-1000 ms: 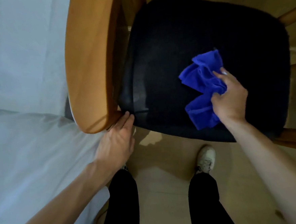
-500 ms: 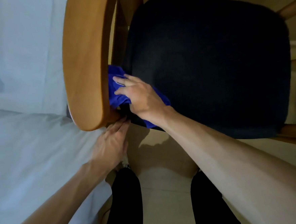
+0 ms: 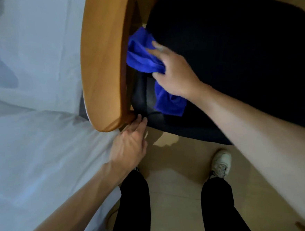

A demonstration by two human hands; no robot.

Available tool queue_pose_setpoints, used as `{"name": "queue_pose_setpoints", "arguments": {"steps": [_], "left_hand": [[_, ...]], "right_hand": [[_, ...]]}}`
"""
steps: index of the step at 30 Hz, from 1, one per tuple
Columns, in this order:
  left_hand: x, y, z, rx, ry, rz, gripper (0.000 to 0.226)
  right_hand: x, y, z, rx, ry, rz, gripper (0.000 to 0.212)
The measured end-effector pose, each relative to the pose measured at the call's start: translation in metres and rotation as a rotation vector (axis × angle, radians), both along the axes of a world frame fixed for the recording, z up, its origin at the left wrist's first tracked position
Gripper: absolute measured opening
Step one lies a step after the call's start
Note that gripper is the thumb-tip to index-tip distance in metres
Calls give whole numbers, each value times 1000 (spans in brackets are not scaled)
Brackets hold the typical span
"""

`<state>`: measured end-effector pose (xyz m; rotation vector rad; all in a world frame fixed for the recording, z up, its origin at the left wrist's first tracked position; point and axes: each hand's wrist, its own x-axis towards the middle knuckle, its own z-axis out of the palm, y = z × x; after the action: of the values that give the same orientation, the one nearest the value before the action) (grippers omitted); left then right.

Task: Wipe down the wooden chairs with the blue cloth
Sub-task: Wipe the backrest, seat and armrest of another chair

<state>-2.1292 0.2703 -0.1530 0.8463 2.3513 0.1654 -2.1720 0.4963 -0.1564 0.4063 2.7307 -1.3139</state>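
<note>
I look straight down on a wooden chair whose curved backrest (image 3: 103, 64) runs down the left of the black seat cushion (image 3: 234, 55). My right hand (image 3: 174, 72) grips the crumpled blue cloth (image 3: 142, 56) and pushes it into the gap between the backrest's inner face and the cushion's left edge. One end of the cloth hangs out below the wrist. My left hand (image 3: 130, 144) rests with straight fingers against the lower end of the backrest, at the seat's near corner.
A white cloth-covered surface (image 3: 31, 123) fills the left side, right against the chair's back. My two legs in black trousers and a white shoe (image 3: 221, 163) stand on the beige floor (image 3: 178, 167) in front of the seat.
My right hand swept the cloth from the middle of the seat leftward to the backrest, then slid up along its inner face. My left hand stayed at the backrest's lower end.
</note>
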Motion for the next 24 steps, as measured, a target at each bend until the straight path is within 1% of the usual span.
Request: {"name": "queue_pose_setpoints", "arguments": {"steps": [2, 3, 5, 7, 10, 12, 14, 16, 19, 21, 22, 24], "left_hand": [[0, -1, 0, -3, -3, 2, 71], [-1, -1, -1, -2, -4, 1, 71], [-4, -2, 0, -8, 2, -2, 67], [-9, -4, 2, 0, 9, -28, 58], [-14, -7, 4, 25, 26, -88, 41], [-15, -8, 6, 50, 15, -100, 26], [-15, -8, 8, 60, 17, -81, 22], [-13, -9, 9, 43, 23, -55, 24], [-7, -8, 9, 22, 14, -11, 32], [-3, -7, 8, 9, 30, 8, 37], [-1, -7, 7, -4, 31, 10, 38], [2, -7, 7, -30, 28, 4, 39]], "right_hand": [[-13, -30, -7, 106, -54, 84, 59], [-8, -43, -10, 115, -49, 149, 57], [13, -59, -13, 43, -44, 277, 56], [42, -56, -14, -31, -61, 298, 52], [88, -35, -12, -59, -80, 286, 47], [115, -20, -5, -65, -142, 337, 49], [128, -11, 3, -47, -216, 405, 51], [120, -9, 10, -54, -225, 372, 52], [77, -18, 15, -36, -47, 167, 52], [43, -30, 13, 2, 70, 76, 51], [29, -37, 10, 8, 68, 56, 51], [15, -53, 3, 49, -27, 87, 52]]}}
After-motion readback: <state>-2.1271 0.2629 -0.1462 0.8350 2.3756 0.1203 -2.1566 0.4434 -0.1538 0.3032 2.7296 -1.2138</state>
